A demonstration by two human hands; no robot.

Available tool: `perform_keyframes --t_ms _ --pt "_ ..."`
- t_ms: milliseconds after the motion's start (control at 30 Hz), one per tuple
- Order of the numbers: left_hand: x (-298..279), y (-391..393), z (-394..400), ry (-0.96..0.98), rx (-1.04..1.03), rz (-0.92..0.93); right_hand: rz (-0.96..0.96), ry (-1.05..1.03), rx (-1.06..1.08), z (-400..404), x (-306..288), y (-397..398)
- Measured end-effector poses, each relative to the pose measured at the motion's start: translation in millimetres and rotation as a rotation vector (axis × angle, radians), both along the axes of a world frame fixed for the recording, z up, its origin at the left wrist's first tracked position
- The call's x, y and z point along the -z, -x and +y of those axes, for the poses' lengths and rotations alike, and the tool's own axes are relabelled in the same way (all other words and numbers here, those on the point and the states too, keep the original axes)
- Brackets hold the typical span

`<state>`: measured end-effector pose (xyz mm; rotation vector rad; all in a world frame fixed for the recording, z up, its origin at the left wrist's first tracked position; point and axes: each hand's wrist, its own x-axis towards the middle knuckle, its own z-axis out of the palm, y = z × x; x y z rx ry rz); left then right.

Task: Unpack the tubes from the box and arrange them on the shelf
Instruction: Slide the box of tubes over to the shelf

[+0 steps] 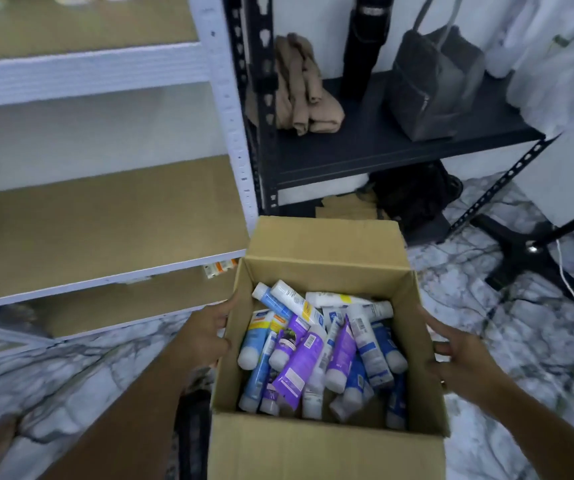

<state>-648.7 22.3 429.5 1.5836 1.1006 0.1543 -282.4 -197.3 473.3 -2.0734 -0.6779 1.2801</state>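
tubes (313, 348) heaped in box (323, 445), axes mixed; left hand (209, 337), right hand (458, 362) flat on its side walls; shelf (88, 230) up-left, left nearer.

Dim, bluish light; soft motion blur, edges bowed

Both forearms bare, reaching forward and converging. Left hand (209, 336) pressed to the left wall of the box (323, 237), thumb up along its edge. Right hand (458, 358) against the right wall, fingers spread, nearly straight; 1 ring visible.
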Motion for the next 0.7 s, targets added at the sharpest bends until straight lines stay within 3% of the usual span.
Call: perform_keyframes --t_ms 300,700 --pt "-15.5 113.8 32.6 -0.079 -0.041 0.141 0.092 -0.015 -0.017 41.9 18.6 96.4" --pt "18.6 69.5 124.5 -0.026 0.138 0.128 -0.122 0.066 0.125 78.7 40.1 110.8"
